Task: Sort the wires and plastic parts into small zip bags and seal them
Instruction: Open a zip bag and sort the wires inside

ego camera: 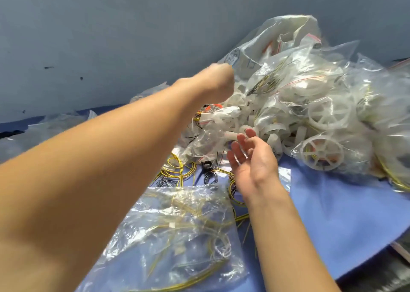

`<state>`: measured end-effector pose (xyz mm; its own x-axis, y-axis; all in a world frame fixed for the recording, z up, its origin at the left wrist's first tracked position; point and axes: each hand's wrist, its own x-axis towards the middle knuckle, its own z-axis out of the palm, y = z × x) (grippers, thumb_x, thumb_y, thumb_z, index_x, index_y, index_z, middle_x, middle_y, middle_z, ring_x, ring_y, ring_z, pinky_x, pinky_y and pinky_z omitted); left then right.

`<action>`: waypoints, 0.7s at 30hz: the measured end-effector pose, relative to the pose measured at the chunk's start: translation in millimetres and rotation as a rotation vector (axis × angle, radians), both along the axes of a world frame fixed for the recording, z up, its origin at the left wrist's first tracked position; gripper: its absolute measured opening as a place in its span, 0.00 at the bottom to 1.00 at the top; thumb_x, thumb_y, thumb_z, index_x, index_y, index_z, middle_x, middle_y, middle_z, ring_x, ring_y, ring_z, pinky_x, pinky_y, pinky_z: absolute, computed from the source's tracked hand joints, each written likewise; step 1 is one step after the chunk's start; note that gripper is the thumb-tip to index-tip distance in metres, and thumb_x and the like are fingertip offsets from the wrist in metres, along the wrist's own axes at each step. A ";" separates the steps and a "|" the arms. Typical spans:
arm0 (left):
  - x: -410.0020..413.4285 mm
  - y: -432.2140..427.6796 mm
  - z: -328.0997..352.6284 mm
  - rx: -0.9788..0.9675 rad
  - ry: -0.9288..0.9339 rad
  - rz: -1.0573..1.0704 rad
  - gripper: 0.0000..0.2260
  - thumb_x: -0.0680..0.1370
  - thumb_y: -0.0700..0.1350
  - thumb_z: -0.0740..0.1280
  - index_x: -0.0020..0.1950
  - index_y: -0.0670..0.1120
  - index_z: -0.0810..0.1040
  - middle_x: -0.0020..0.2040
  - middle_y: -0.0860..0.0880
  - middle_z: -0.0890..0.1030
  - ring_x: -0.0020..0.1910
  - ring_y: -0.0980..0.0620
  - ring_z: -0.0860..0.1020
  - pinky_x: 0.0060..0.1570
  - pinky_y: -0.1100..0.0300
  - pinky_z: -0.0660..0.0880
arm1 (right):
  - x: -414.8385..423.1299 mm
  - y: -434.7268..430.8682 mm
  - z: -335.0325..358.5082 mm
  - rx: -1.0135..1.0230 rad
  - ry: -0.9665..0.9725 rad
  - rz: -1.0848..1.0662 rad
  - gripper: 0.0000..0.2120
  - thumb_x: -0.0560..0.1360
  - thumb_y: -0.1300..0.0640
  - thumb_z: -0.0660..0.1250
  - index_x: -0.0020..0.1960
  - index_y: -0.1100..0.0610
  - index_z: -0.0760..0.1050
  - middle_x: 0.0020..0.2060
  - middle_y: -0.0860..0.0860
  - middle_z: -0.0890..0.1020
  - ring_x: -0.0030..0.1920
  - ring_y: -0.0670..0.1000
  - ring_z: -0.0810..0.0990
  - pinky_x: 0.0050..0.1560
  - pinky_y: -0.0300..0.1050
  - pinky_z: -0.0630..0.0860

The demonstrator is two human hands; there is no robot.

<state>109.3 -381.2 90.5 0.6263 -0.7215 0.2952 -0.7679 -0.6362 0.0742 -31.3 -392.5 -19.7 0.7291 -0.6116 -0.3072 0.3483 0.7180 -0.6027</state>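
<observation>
Beside the heap of zip bags (310,105) on the blue tabletop (332,214), under a grey wall (111,36), the right hand (253,160) hovers, fingers spread. The left hand (218,80) is too blurred to tell its grip. Wires (175,169) lie before the heap.

The bag (177,236) nearest me is thin clear plastic, glossy and heavily crinkled, and the heap (321,87) of bags further off has the same shiny, wrinkled film. The wheels (321,152) inside are white plastic, milky and matt, as are the curled strips (274,139). The wires (175,169) wear smooth yellow-green and black insulation. My desk (332,214) is a smooth, matt blue sheet. The wall (111,36) is matt grey, lightly speckled.
</observation>
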 end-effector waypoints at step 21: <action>66.2 8.1 -58.8 -0.063 0.200 0.075 0.07 0.78 0.46 0.68 0.48 0.46 0.85 0.41 0.48 0.83 0.37 0.52 0.77 0.34 0.62 0.72 | 2.9 -23.5 -5.7 0.063 0.093 -0.022 0.13 0.78 0.63 0.56 0.45 0.51 0.76 0.37 0.48 0.79 0.36 0.46 0.76 0.37 0.40 0.71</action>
